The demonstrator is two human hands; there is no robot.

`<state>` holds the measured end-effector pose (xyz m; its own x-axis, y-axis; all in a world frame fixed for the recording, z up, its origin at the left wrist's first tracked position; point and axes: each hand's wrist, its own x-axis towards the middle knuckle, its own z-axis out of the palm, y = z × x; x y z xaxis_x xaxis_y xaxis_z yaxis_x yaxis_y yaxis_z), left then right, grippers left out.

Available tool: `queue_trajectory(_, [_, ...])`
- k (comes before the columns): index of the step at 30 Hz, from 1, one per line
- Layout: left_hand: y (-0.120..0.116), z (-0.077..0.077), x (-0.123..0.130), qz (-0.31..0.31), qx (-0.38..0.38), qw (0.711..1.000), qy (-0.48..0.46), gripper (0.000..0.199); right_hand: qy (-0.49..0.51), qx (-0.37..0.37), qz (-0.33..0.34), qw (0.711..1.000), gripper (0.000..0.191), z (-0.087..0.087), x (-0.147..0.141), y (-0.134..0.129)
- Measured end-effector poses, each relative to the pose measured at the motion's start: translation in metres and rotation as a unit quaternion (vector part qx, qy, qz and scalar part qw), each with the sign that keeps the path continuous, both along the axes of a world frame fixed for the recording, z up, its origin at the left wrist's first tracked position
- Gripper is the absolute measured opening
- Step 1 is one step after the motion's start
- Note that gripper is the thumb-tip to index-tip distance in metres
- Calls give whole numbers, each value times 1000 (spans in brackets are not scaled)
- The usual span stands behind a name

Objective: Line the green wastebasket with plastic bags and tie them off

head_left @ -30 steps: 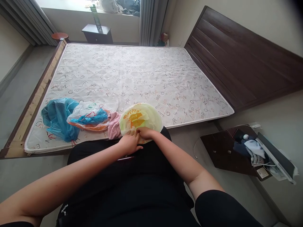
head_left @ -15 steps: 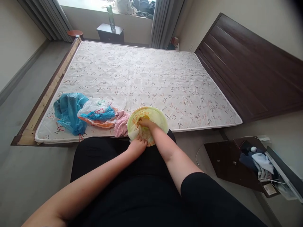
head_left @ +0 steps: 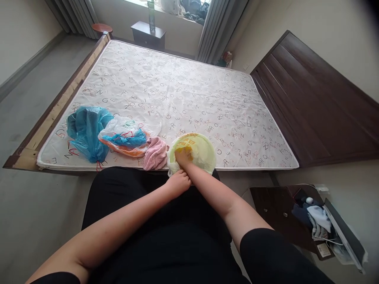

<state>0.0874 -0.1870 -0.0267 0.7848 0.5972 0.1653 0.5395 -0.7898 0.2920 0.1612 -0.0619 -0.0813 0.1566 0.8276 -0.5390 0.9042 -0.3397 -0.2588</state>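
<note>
On my lap, against the mattress edge, stands a round pale yellow-green bin (head_left: pixel 209 148), its mouth facing up. A thin whitish plastic bag (head_left: pixel 194 137) with orange print lines it and folds over the rim. My right hand (head_left: pixel 183 156) reaches down inside the bin; its fingertips are partly hidden against the yellow lining. My left hand (head_left: pixel 179 182) is closed at the near side of the rim, gripping the edge of the bag, close under my right forearm. A crumpled pink towel (head_left: pixel 155 154) lies just left of the bin.
A blue plastic bag (head_left: pixel 89 134) and a clear bag with an orange edge (head_left: pixel 124 142) lie on the bare mattress (head_left: pixel 183 90). A dark headboard (head_left: pixel 314 98) rises at right. A bedside cabinet (head_left: pixel 272 221) with clothes stands nearer on the right.
My right hand has moved deeper into the bin, and the bag lies more openly along its inside. My left hand stays at the near rim. The view has shifted slightly.
</note>
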Motion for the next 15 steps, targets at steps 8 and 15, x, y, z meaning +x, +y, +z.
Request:
queue_trajectory(8, [-12, 1, -31, 3, 3, 1000, -20, 17, -14, 41, -110, 993, 80, -20, -16, -8])
queue_trajectory(15, [-17, 23, -56, 187, -30, 966, -174, 21, -58, -9, -10, 998, 71, -20, -18, -3])
